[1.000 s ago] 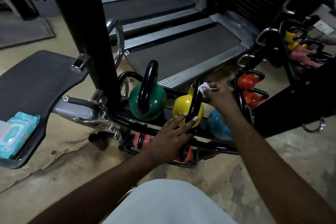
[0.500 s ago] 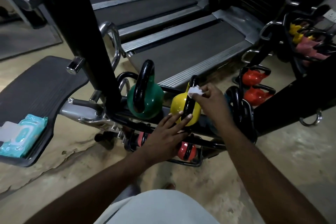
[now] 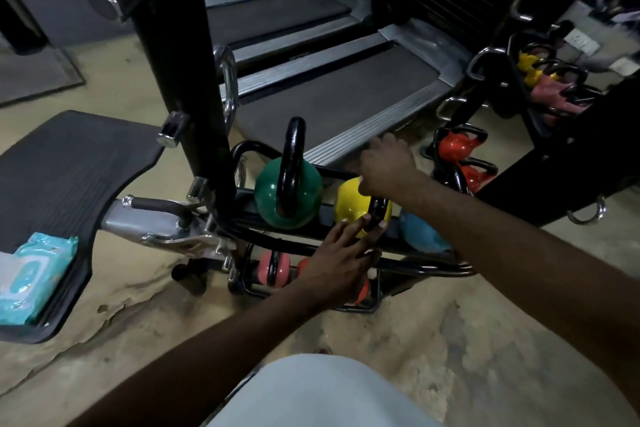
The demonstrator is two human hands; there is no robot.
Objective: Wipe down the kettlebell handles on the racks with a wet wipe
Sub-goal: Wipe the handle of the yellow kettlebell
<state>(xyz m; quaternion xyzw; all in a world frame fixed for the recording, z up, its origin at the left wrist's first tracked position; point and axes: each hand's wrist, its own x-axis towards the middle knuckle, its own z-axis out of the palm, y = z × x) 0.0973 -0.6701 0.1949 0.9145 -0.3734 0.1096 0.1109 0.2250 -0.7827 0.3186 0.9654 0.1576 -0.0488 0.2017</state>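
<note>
Left fingers (image 3: pixel 351 231) straight and spread, tips pressed on the lower leg of the black handle (image 3: pixel 378 215) and the shell beside it; left hand (image 3: pixel 337 255) flat, bracing, gripping nothing. Right fingers (image 3: pixel 382 146) curled down over the handle's top arch, right hand (image 3: pixel 384 168) seen from the back. The wet wipe is not visible, presumably trapped under that palm; can't confirm. The handle belongs to the yellow kettlebell (image 3: pixel 349 199), on the upper tier of the low rack (image 3: pixel 420 265), between the green kettlebell (image 3: pixel 268 196) and the blue kettlebell (image 3: pixel 419 234). Judgement: the yellow handle is mid-wipe. To do it well, keep the left hand's brace so the bell doesn't roll, wrap the wipe right round the bar, then run it down both legs and under the arch, not only over the crown. Refold if it bunches. The wipes pack (image 3: pixel 33 282) lies on the black footplate (image 3: pixel 69 166), well to the left.
</note>
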